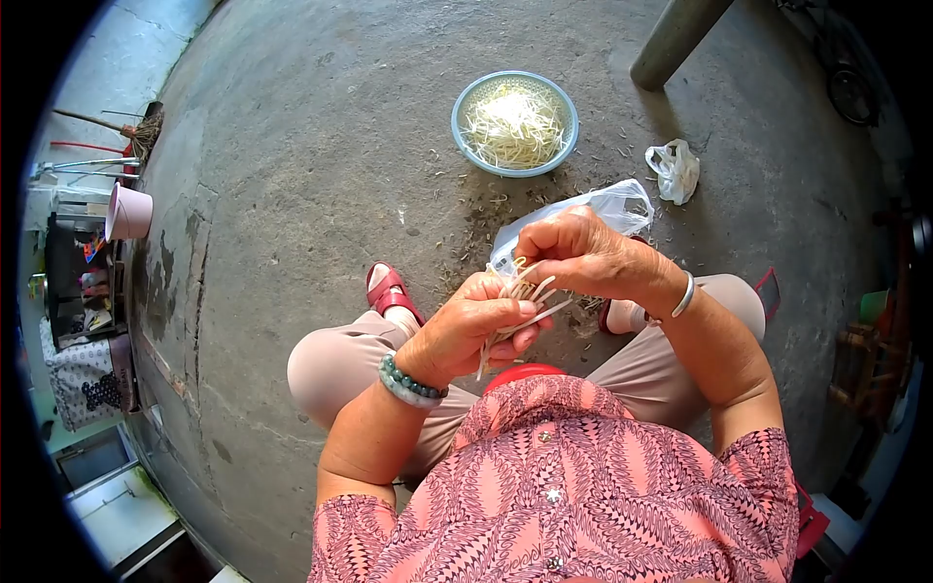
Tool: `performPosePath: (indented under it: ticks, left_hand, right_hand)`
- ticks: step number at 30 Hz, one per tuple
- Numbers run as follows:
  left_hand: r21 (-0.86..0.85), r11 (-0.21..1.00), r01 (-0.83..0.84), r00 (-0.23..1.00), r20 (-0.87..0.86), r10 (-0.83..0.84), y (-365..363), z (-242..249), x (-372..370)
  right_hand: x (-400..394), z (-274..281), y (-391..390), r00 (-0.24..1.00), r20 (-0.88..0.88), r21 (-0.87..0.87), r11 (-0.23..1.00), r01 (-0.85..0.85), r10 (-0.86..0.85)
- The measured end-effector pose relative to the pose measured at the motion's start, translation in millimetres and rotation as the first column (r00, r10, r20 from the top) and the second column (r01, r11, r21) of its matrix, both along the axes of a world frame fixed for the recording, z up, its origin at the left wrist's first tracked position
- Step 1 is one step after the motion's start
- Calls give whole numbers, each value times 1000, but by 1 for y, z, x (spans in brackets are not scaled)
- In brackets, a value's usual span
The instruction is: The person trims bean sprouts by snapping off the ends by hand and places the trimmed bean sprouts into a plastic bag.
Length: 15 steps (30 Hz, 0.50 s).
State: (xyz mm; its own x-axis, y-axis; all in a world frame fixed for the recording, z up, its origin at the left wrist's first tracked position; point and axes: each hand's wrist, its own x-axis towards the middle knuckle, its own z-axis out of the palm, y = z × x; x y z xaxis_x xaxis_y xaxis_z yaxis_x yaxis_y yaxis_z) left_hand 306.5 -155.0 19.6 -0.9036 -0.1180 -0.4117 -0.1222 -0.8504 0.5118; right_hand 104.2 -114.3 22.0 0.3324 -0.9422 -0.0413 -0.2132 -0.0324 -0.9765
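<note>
Several pale bean sprouts (501, 335) are held in my left hand (478, 319), thumb pressed over them and their ends sticking out both sides. Close beside it, the fingers of my right hand (583, 255) pinch at the sprouts' upper ends, where a yellowish tip shows. Beyond my hands, a light blue basket (459, 136) stands on the floor, heaped with white sprouts (515, 124). A white plastic bag (622, 206) lies partly behind my right hand; its contents are hidden.
Sprout scraps are scattered over the concrete floor (321, 175). A small knotted plastic bag (674, 172) lies right of the basket, near a grey post (677, 44). A pink bucket (128, 212) and brooms (144, 134) are at the left. A bicycle wheel (852, 95) shows at the upper right.
</note>
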Motion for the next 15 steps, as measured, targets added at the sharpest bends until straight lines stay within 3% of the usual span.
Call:
performPosePath:
  ticks: [4, 7, 8, 12, 15]
  left_hand:
    - [4, 1000, -6, 1000, 2, 6, 0, -2, -1]
    - [3, 1000, -9, 1000, 28, 9, -1, -3, 0]
    - [10, 1000, -10, 999, 32, 10, -2, -3, 0]
    - [22, 999, -25, 997, 71, 23, -1, -4, 0]
    - [10, 1000, -24, 995, 98, 23, -1, -6, 2]
  right_hand:
    - [4, -3, 1, 993, -67, -20, 995, 93, -94]
    - [4, -6, 0, 974, 76, 107, 973, 207, -215]
    - [0, -9, 0, 950, 235, 179, 970, 167, -207]
    - [-7, 8, 2, 930, 317, 149, 978, 145, -186]
    - [-6, 20, 4, 996, 34, -112, 990, 90, -87]
